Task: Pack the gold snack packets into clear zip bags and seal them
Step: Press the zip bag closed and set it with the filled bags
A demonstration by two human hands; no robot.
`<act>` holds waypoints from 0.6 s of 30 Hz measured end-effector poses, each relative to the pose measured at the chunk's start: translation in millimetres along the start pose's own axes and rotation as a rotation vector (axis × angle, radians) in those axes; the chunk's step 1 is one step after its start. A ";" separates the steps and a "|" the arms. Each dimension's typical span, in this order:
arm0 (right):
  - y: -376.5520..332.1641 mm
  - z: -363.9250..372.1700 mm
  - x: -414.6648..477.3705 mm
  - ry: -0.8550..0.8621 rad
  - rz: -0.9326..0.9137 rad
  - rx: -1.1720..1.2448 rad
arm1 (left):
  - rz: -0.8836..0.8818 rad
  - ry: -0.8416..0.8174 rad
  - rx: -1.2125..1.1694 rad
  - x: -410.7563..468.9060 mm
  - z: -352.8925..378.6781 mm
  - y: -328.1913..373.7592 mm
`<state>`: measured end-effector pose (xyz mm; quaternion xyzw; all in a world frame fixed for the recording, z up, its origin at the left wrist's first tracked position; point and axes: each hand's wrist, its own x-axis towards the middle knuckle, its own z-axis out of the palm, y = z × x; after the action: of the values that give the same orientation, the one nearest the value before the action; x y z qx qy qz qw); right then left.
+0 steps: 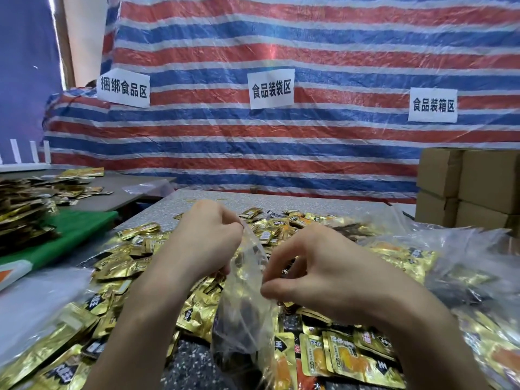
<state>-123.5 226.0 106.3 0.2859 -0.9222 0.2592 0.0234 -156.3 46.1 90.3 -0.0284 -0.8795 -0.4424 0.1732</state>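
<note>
Bag (244, 319) was up over the packets (121, 266) heaped on the counter (253, 199), left grip (208, 237) pinching its top edge, right grip (318, 271) pinching the near rim; dark contents, probably packets, inside.

gold packets (197, 313) — red, blue, white striped tarp (309, 38).

Even, diffuse light, fairly bright, with soft shadows. Glare glints off the gold snack packets (351, 358) at six o'clock. Wide-angle bending curves the edges; the packet stack (25, 218) at nine o'clock blurs.
</note>
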 end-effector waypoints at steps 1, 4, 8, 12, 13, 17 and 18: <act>-0.7 -0.7 -1.2 -0.007 -0.005 -0.002 | -0.003 -0.002 -0.006 -0.3 -1.1 0.3; -8.9 -1.6 -7.8 -0.107 0.027 0.031 | -0.010 0.019 -0.028 -1.6 -1.5 1.1; -20.0 15.2 -9.5 -0.222 0.047 -0.123 | -0.032 0.077 -0.055 -3.3 2.0 1.5; -20.1 16.9 -6.4 -0.096 -0.062 -0.133 | -0.013 0.095 -0.049 -3.3 -4.0 2.3; -17.0 11.4 -7.6 -0.082 -0.076 -0.101 | 0.001 0.087 -0.023 -2.3 -8.5 1.3; 7.1 -13.4 -10.5 0.012 -0.096 0.117 | 0.083 -0.072 0.118 0.2 -30.8 -9.0; 14.4 -17.3 -9.9 0.039 -0.085 0.175 | 0.098 -0.133 0.129 -0.5 -34.7 -12.0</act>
<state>-124.8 249.7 112.6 0.3204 -0.8825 0.3433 0.0274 -148.6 11.5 99.9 -0.0897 -0.9132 -0.3732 0.1372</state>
